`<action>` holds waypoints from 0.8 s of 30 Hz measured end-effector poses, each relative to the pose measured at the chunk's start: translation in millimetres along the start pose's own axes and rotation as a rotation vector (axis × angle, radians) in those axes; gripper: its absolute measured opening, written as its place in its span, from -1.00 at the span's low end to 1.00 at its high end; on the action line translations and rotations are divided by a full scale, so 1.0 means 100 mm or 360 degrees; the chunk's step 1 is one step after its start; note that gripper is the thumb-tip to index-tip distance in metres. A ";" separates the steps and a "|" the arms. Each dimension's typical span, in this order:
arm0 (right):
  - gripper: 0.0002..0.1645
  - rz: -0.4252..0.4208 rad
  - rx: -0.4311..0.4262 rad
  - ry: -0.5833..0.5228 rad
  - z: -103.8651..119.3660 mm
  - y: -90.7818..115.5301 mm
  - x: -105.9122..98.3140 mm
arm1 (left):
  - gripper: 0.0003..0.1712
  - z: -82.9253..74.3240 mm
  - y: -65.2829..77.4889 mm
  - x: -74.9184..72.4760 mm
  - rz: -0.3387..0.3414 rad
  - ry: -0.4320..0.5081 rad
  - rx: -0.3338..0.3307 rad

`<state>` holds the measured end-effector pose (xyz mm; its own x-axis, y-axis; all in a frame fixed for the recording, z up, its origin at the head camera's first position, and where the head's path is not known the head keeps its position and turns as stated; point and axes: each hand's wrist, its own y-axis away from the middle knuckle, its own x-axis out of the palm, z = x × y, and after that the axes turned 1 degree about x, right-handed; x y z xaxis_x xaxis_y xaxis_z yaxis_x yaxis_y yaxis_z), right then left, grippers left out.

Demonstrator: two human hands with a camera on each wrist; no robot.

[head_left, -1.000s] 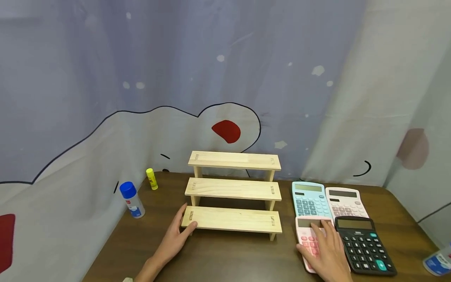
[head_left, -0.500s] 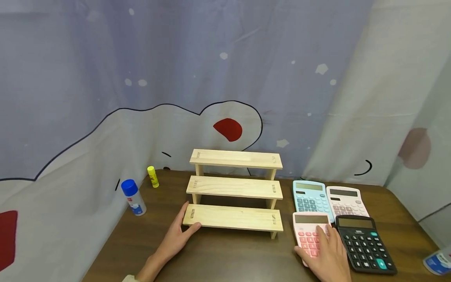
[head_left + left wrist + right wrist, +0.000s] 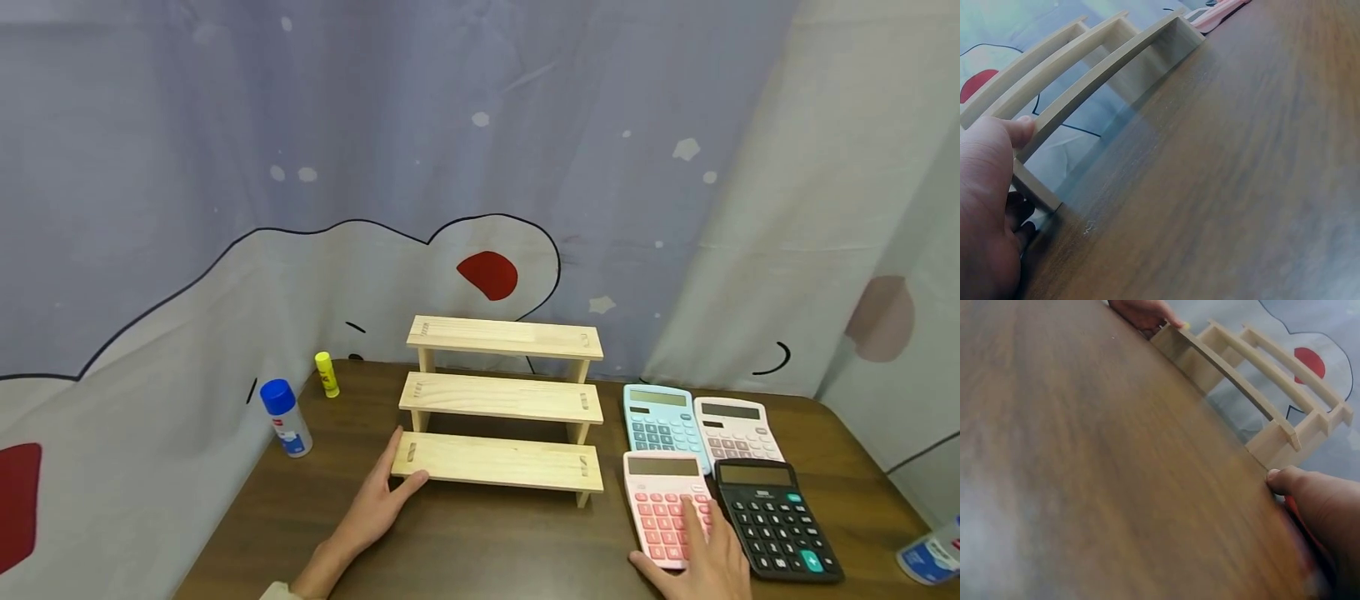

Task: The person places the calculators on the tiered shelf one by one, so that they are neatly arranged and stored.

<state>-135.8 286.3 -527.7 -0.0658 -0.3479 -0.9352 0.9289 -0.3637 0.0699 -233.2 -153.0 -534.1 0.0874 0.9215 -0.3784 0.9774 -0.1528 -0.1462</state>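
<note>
My left hand (image 3: pixel 375 500) grips the left end of the lowest step of a three-step wooden display stand (image 3: pixel 502 461). Its thumb lies against the front edge, and the left wrist view shows the fingers behind the end leg. My right hand (image 3: pixel 701 554) rests over the lower part of a pink calculator (image 3: pixel 660 487), fingertips on the keys. Its thumb is beside the calculator's lower left corner, close to the table in the right wrist view. Right beside that hand lies a black calculator (image 3: pixel 776 525). The palm hides the pink calculator's lower right corner.
Behind the pink one lie a light blue calculator (image 3: pixel 660 417) and a pale pink calculator (image 3: pixel 738 429). A blue-capped bottle (image 3: pixel 288 421) and a yellow glue stick (image 3: pixel 327 375) stand at the left. Another bottle (image 3: pixel 930 554) is at the right edge. A patterned curtain (image 3: pixel 600 167) hangs behind the table (image 3: pixel 480 542).
The pink calculator has shifted slightly forward and left, then stayed put. My right hand has drawn back toward its lower right, uncovering more keys. The left hand keeps its place on the stand.
</note>
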 end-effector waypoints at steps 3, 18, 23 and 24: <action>0.61 -0.0061 -0.0022 -0.0040 0.03 0.01 0.01 | 0.05 0.00 0.00 0.00 -0.0001 0.0004 0.0013; 0.24 -0.0554 -0.0252 -0.0267 0.10 0.02 0.06 | 0.06 0.01 -0.01 -0.01 -0.0010 0.0000 -0.0007; 0.14 -0.0777 -0.0408 -0.0446 0.14 -0.06 0.08 | 0.06 0.01 -0.01 0.00 -0.0008 -0.0006 0.0000; 0.14 -0.0807 -0.0428 -0.0485 0.15 -0.08 0.08 | 0.06 0.01 -0.01 0.00 -0.0004 -0.0005 0.0000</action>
<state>-149.0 273.5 -531.0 -0.5840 -0.4338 -0.6862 0.8116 -0.3317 -0.4810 -234.1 -153.3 -534.8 0.0844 0.9208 -0.3807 0.9776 -0.1504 -0.1471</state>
